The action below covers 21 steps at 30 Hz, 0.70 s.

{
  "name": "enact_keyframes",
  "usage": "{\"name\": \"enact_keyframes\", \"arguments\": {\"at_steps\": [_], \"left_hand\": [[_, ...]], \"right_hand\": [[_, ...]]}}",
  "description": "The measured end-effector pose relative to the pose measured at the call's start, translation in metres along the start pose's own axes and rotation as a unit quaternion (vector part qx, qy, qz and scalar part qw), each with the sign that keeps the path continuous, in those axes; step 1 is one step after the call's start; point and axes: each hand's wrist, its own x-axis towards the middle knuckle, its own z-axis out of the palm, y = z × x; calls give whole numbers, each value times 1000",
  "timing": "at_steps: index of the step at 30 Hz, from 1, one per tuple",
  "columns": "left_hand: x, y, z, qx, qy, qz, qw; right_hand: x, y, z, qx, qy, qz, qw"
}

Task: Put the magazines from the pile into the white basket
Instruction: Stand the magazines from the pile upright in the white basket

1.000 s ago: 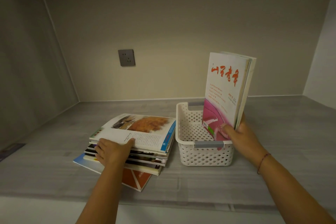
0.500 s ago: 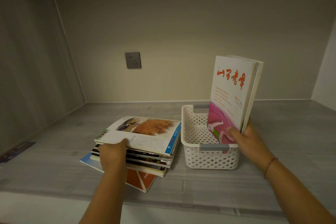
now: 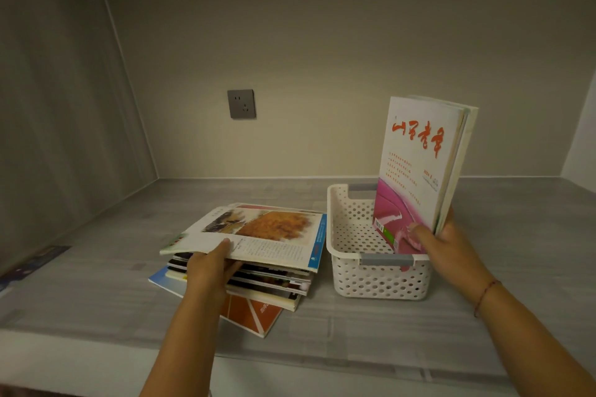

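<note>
The desk (image 3: 96, 267) carries the pile (image 3: 245, 267) left of the white basket (image 3: 380, 277). Upright magazines (image 3: 419, 164) stand in the basket, pinched by the right hand (image 3: 445, 245). The left hand (image 3: 209, 271) pinches the top magazine (image 3: 258, 232), lifting its near edge.

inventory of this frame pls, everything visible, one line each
magazine pile: one stack, exact count unclear, mixed covers, orange one at the bottom; on the grey surface, left of the basket
top magazine: 1, white with an orange-brown photo; near edge lifted off the pile
white basket: 1, perforated, grey handles; right of the pile
upright magazines: at least 2, front cover white and pink with red lettering; standing at the basket's right side
wall socket: 1, grey; back wall
red string bracelet: 1; right wrist
left hand: gripping the top magazine's near edge
right hand: holding the upright magazines
</note>
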Motion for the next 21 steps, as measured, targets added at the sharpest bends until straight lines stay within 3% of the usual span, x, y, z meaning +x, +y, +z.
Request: {"name": "enact_keyframes", "arguments": {"at_steps": [5, 11, 15, 21], "left_hand": [[-31, 32, 30, 37, -39, 178, 983], [-75, 79, 82, 148, -55, 390, 907], [-95, 85, 113, 203, -67, 454, 865], [-111, 55, 153, 218, -145, 437, 860]], "right_hand": [[1, 1, 1, 3, 0, 6, 1000], [2, 4, 0, -1, 6, 3, 1000], [2, 4, 0, 3, 9, -1, 1000], [1, 1, -2, 14, -10, -20, 1000]]}}
